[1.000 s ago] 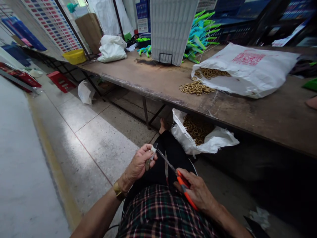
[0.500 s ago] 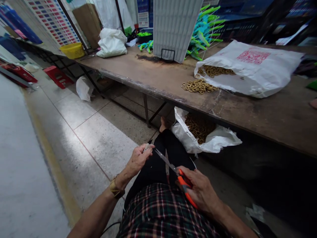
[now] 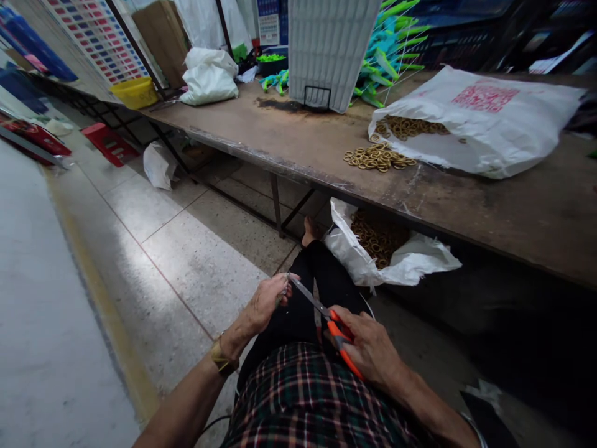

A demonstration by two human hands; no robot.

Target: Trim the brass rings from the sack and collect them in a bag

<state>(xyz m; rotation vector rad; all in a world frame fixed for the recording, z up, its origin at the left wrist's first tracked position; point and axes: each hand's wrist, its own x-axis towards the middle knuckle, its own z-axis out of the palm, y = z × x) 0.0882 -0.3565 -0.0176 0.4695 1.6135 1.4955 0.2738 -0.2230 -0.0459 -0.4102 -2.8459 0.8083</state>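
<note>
In front of my lap, my left hand (image 3: 269, 300) has its fingers pinched together around something small and pale. I cannot make out what it is. My right hand (image 3: 368, 342) is wrapped round the orange and grey handles of long-nose pliers (image 3: 308, 295). Their long thin metal jaws point up and left, and the tips reach my left fingertips. Beyond my knees, an open white sack (image 3: 354, 258) under the table edge holds many brass-coloured rings (image 3: 373, 239).
On the brown table (image 3: 261, 137) lies a loose pile of rings (image 3: 380, 158) by the mouth of a white bag (image 3: 504, 134). A grey ribbed panel (image 3: 329, 56) stands behind, beside green and blue plastic pieces (image 3: 385, 62). A red stool (image 3: 109, 144) is on the floor at left.
The plier tips have moved up and left, from just short of my left fingertips to meeting them. My left hand has turned slightly, and the pale thing shows less.
</note>
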